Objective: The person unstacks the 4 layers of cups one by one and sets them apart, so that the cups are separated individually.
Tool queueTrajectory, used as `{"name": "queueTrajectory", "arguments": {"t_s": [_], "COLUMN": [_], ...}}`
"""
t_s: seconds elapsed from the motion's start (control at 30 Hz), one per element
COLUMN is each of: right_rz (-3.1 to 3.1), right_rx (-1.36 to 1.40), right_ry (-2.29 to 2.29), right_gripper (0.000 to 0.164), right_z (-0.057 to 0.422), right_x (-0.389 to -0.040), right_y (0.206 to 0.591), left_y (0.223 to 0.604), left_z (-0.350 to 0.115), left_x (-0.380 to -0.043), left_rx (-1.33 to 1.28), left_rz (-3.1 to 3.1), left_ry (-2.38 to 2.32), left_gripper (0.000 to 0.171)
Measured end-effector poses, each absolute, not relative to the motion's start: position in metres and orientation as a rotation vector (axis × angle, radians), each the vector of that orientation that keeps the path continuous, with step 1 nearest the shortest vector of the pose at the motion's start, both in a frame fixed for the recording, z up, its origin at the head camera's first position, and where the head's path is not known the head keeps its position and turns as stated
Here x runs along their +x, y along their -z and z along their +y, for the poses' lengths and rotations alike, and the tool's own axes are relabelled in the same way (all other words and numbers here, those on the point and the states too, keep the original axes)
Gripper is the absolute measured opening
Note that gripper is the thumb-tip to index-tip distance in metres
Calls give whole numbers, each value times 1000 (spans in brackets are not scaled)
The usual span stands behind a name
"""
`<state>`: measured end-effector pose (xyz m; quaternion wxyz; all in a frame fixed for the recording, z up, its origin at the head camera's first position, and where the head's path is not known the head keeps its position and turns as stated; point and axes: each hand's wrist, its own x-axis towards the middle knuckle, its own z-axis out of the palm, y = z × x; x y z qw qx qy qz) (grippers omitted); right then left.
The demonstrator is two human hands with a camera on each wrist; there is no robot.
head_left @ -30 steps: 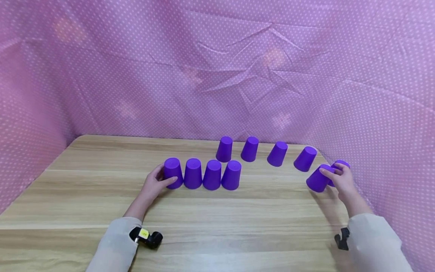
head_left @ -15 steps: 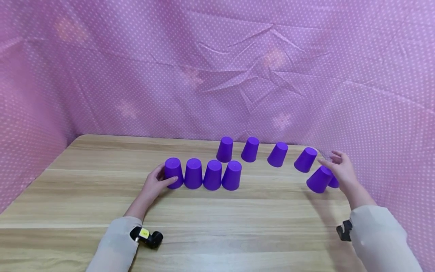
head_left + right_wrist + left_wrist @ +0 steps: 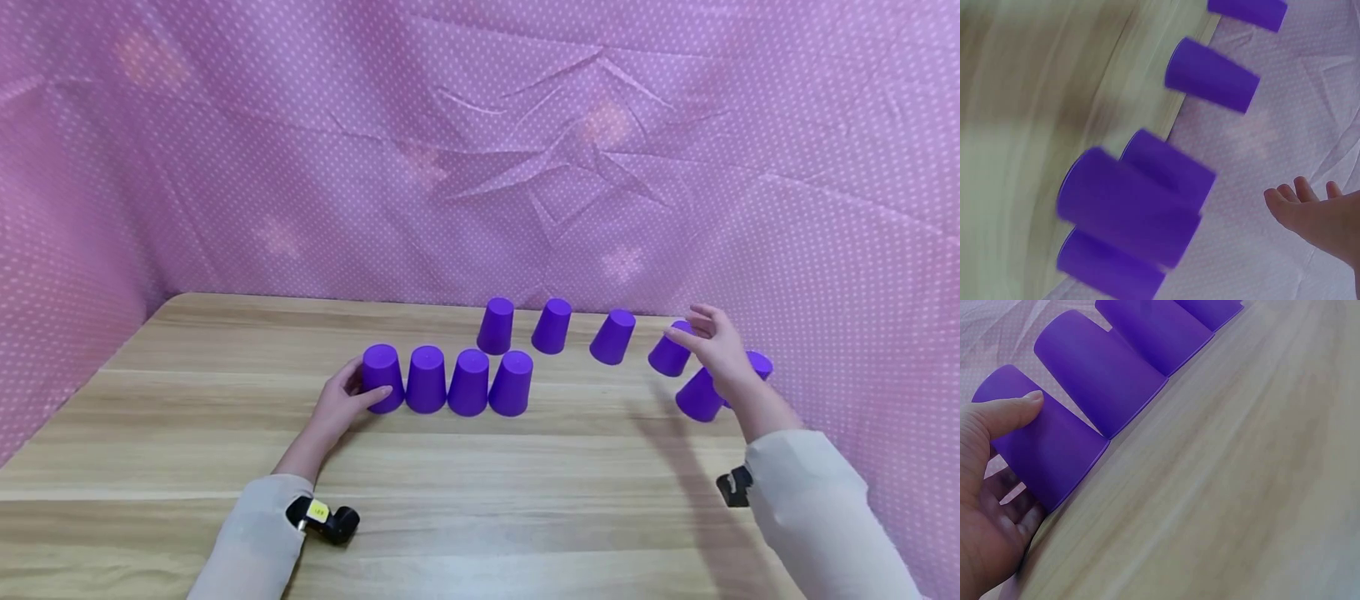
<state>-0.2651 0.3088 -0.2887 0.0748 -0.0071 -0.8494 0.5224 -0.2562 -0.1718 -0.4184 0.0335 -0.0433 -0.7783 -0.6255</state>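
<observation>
In the head view, my left hand [image 3: 337, 408] grips the leftmost purple cup [image 3: 381, 375] of a close row of several upside-down cups. Its thumb [image 3: 1013, 412] lies across the cup's near side, with the other fingers around the back. My right hand [image 3: 722, 354] is raised with fingers extended, overlapping the rightmost cup of the back row [image 3: 666, 357] in the head view. Below its wrist are a purple cup [image 3: 696, 397] and another [image 3: 761, 364] partly hidden behind it. The right wrist view shows the open right hand [image 3: 1319, 219] away from the cups, holding nothing.
More upside-down purple cups, such as the back-left one [image 3: 495, 327], stand spaced along the far side of the wooden table [image 3: 450, 500]. Pink dotted cloth [image 3: 375, 208] hangs behind and at both sides. Black wrist cameras [image 3: 330, 522] sit on the sleeves.
My right hand has let go of the cup at the right and moved up, then left toward the back row. My left hand stays on its cup.
</observation>
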Motion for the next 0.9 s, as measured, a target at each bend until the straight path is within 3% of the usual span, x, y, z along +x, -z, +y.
{"name": "queueTrajectory", "arguments": {"t_s": [0.9], "right_rz": [-2599], "right_rx": [422], "right_ry": [-1877], "right_gripper": [63], "right_z": [210], "right_x": [-272], "right_y": [329], "left_y": [418], "left_z": [-166], "left_x": [-247], "left_rx": [-136], "left_rz": [-2370], "left_ry": [1935], "left_gripper": [68]}}
